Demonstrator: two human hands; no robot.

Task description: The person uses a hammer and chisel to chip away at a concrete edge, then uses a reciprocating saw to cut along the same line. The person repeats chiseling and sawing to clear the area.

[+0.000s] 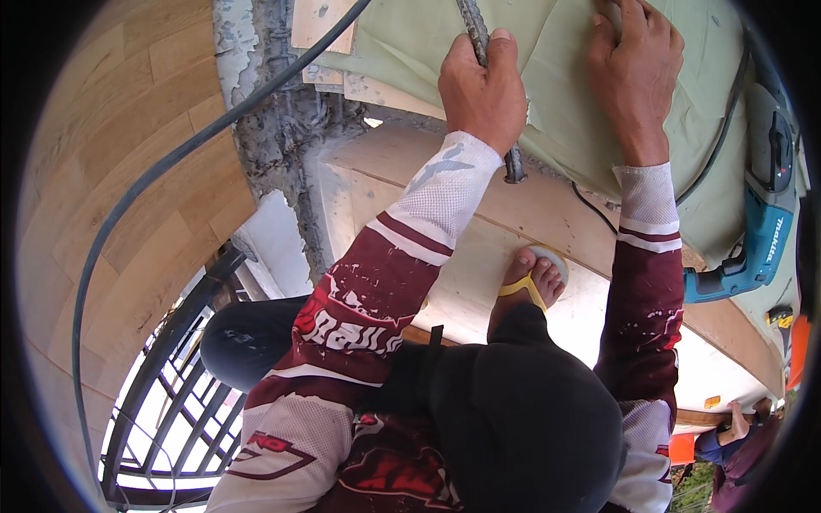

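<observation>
Over the pale-green sheet (560, 81), my left hand (485, 90) clasps a ribbed grey metal rod (473, 30), jutting both ways; right hand's (637, 73) grip, I can't tell.

**Timber and raw concrete in bright light**

Wood-look planking (128, 171) curves along nine to ten o'clock, its grain warm brown. A rough, broken strip of grey concrete (286, 162) borders it from ten to eleven. At eight, bright white light shows through a dark barred railing (184, 393). Pale plywood (718, 355) runs toward four, strongly lit, with greenery (697, 494) just past it.
</observation>
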